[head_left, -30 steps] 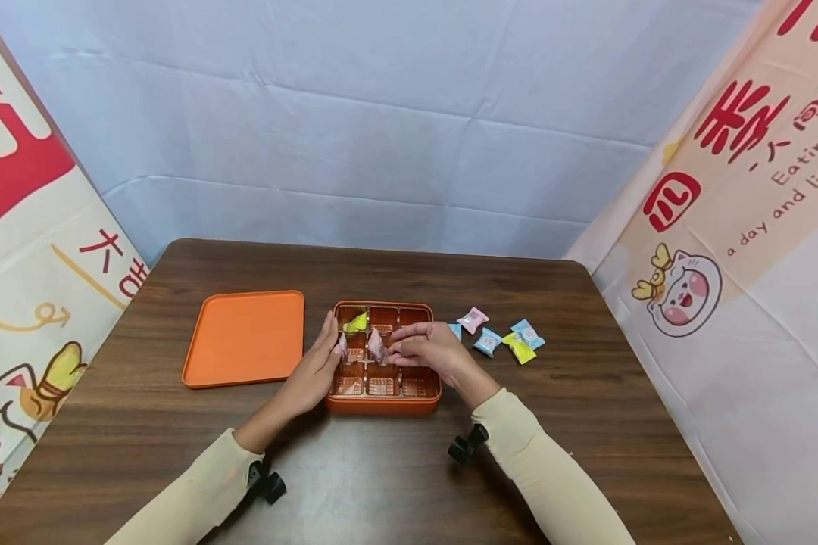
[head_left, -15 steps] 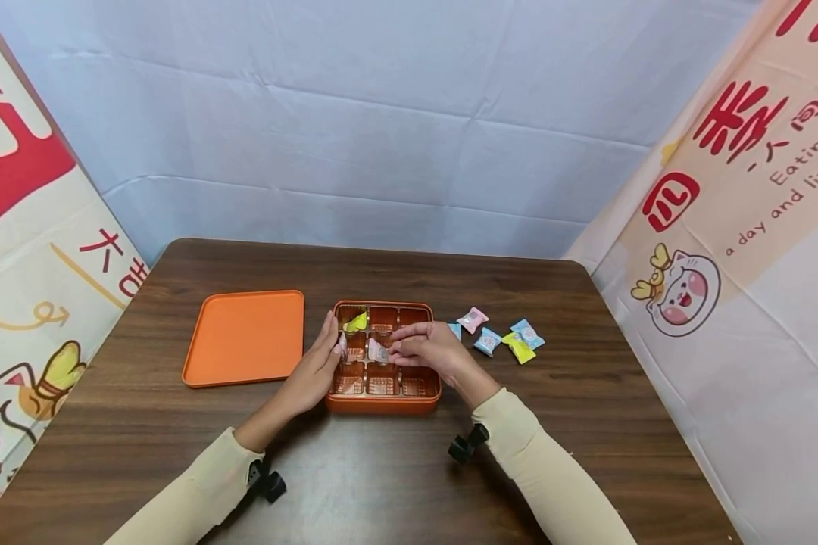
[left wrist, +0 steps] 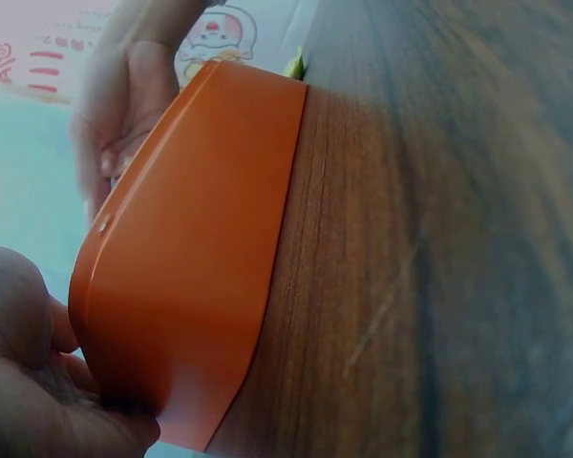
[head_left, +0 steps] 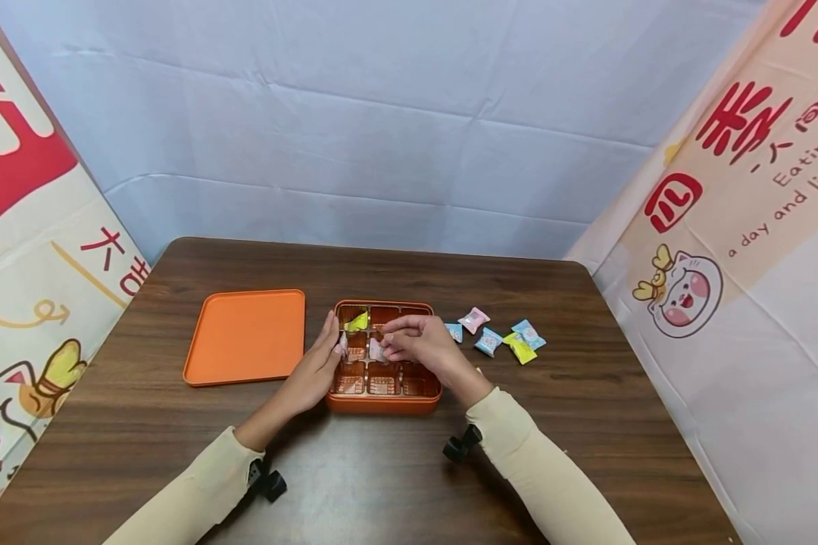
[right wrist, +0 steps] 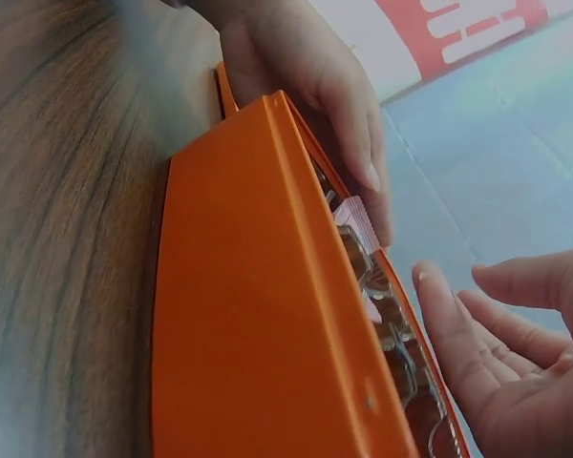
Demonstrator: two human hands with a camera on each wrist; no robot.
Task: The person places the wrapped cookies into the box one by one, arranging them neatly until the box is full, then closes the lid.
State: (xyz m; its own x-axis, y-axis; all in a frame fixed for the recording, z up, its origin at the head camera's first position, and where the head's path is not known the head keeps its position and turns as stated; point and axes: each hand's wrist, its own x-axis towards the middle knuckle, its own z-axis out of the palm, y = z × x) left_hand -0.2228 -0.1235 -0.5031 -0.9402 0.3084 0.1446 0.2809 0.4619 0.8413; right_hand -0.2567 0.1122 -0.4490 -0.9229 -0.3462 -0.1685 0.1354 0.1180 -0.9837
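Note:
An orange box (head_left: pixel 382 406) with a clear divided insert stands mid-table. My left hand (head_left: pixel 313 371) rests along its left side, fingers straight; the left wrist view has this hand (left wrist: pixel 38 372) at the box's corner. Over the box's right part hovers my right hand (head_left: pixel 423 344), close to a pink wrapped candy (head_left: pixel 376 350) in the centre compartment. In the right wrist view the thumb and fingers of my right hand (right wrist: pixel 516 353) are apart with nothing between them. A yellow candy (head_left: pixel 358 322) lies in the back-left compartment, and another pink candy (right wrist: pixel 358 221) in the middle-left one.
To the left lies a flat orange lid (head_left: pixel 248 333). Right of the box are a pink candy (head_left: pixel 474 320), a yellow candy (head_left: pixel 519 348) and several blue ones, among them a blue candy (head_left: pixel 488 342). A cloth backdrop (head_left: pixel 382 151) hangs behind the table.
The pink candy has turned and settled into the centre compartment. My right hand has let go of it and lifted slightly. The left hand has not moved.

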